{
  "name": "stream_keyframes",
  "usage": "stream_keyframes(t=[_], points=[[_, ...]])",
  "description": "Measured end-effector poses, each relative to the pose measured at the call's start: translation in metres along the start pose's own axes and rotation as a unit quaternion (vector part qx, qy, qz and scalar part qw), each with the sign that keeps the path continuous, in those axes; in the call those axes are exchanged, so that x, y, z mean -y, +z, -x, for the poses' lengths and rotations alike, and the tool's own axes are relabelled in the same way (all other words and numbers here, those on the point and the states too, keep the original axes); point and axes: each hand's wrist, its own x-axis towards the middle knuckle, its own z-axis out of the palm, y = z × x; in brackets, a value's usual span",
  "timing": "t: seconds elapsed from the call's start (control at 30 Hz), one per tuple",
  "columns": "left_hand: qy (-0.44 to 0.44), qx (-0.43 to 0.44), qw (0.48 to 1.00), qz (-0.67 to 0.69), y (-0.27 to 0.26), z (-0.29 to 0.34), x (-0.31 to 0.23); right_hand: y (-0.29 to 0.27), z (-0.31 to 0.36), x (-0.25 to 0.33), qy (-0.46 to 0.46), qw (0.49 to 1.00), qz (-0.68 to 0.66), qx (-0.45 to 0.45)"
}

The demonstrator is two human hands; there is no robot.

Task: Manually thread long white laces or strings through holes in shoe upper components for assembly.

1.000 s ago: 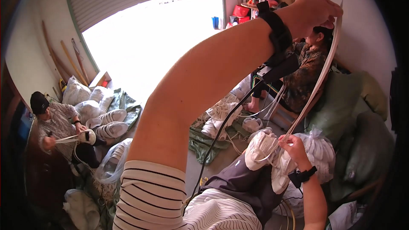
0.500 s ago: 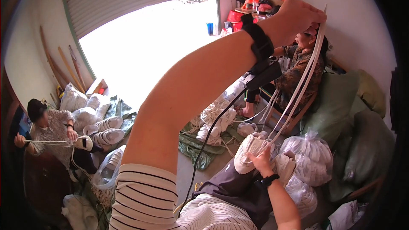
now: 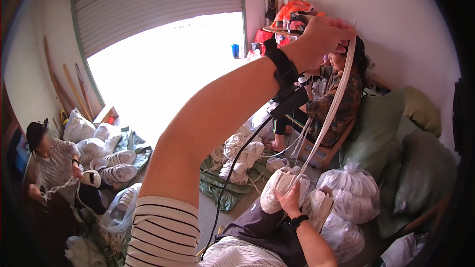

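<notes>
My left hand (image 3: 326,32) is raised high across the view, its fingers pinched on the ends of long white shoelaces (image 3: 332,106). The laces run taut down to a white shoe (image 3: 271,192) resting on my dark-trousered lap. My right hand (image 3: 289,200) grips the near side of that shoe, thumb and fingers beside the place where the laces come out. Which eyelets the laces pass through is too small to tell. Another white shoe (image 3: 319,207) lies just right of my right hand.
Clear bags of white shoes (image 3: 352,188) stand at right, before large green sacks (image 3: 373,133). One co-worker (image 3: 336,94) sits ahead on a wooden chair, another (image 3: 54,163) at left with white laces. Shoes and laces (image 3: 242,151) heap on green sheeting. A black cable (image 3: 228,183) hangs from my left wrist.
The view has shifted, and both my hands appear a little farther left and lower. The lace strands have drawn closer together. At left, the co-worker's stretched laces have gone slack.
</notes>
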Motion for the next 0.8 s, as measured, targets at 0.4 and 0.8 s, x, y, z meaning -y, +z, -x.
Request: stream_keyframes(t=[0.4,0.8], points=[[0.239,0.123,0.913,-0.306,-0.018,-0.036,0.012,0.007,-0.006,-0.045,-0.106,0.992,0.018,-0.069],[0.098,-0.076,0.986,-0.112,-0.011,-0.073,0.035,0.011,-0.049,-0.103,-0.031,0.997,-0.052,-0.046]])
